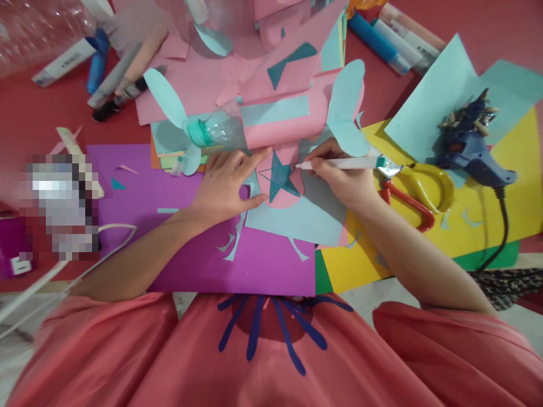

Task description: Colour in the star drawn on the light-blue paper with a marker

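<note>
A teal paper star [279, 178] lies on a pink paper piece [292, 198] on top of a light blue sheet [314, 217]. My left hand [227, 181] presses flat beside the star, fingers spread around its left side. My right hand [339, 175] grips a white pen [343, 164] whose tip touches the star's right edge. Behind the star sits a clear plastic bottle [220, 130] with a teal cap and light blue paper fins.
Red-and-yellow scissors [418, 192] lie right of my right hand on yellow paper [521, 186]. A blue glue gun [470, 150] with its cord rests at the right. A purple sheet [169, 198] lies under my left arm. Markers and glue sticks [394, 37] lie at the back.
</note>
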Demonstrator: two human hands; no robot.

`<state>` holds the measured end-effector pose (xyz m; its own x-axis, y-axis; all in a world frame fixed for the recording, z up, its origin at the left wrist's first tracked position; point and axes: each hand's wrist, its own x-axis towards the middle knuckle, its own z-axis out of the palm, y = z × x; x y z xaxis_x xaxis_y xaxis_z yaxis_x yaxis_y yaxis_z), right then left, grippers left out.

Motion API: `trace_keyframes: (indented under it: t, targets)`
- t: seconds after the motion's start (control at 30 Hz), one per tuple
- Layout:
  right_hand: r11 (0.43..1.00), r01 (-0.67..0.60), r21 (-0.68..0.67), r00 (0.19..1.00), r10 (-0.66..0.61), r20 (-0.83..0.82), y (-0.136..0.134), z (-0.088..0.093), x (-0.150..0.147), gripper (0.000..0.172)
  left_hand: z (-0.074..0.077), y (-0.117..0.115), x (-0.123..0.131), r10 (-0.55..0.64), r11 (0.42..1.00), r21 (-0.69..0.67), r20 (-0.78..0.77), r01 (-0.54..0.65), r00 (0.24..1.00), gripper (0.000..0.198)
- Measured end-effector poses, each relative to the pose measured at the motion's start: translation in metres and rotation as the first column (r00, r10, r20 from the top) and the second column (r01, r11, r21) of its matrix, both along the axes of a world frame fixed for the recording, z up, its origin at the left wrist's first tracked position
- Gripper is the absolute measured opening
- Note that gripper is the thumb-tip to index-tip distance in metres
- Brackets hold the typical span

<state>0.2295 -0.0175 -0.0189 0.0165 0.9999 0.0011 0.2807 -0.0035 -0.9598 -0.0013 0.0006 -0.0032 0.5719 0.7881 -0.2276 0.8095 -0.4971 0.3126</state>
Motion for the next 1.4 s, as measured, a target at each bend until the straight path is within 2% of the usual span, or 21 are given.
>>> trace_keyframes:
  t: [0.13,0.33,0.57,0.83,1.03,1.23,1.4]
  targets:
    - [1.0,-0.01,-0.021,1.0,0.01,0.004,-0.0004,-0.0023,-0.0001,0.008,-0.0005,-0.0002,0.0,-0.001,1.0,0.004,0.003,0.001,1.0,0.07]
    - [0.997,-0.066,0.036,0.998,0.066,-0.005,-0.0001,-0.0048,-0.0002,0.007,-0.0015,0.0,-0.0013,-0.004,1.0,0.022,0.041,0.003,0.999,0.069]
    - [0.997,-0.079,-0.009,0.994,0.079,0.072,0.0006,0.0006,-0.0001,0.012,0.0007,0.0006,0.0001,0.004,1.0,-0.007,0.037,-0.003,0.999,0.07]
    - [0.999,-0.023,-0.022,1.0,0.024,0.008,0.0,-0.0007,-0.0002,0.009,0.0004,0.0005,-0.0001,-0.004,1.0,0.006,0.037,0.003,0.999,0.069]
    - [1.0,-0.012,-0.021,0.999,0.013,0.038,0.0001,-0.0028,-0.0007,0.008,-0.0004,-0.0002,-0.0012,-0.004,1.0,0.012,0.053,0.003,0.999,0.069]
    - [0.998,-0.057,-0.006,0.998,0.057,0.031,0.0005,0.0016,-0.0002,0.01,-0.0001,0.0002,-0.0011,-0.004,1.0,0.008,0.054,0.004,0.999,0.069]
    - [1.0,0.01,-0.023,0.998,-0.009,0.057,-0.0006,0.0009,0.0006,0.01,-0.0021,0.0002,-0.0025,-0.015,1.0,0.025,0.063,0.014,0.998,0.069]
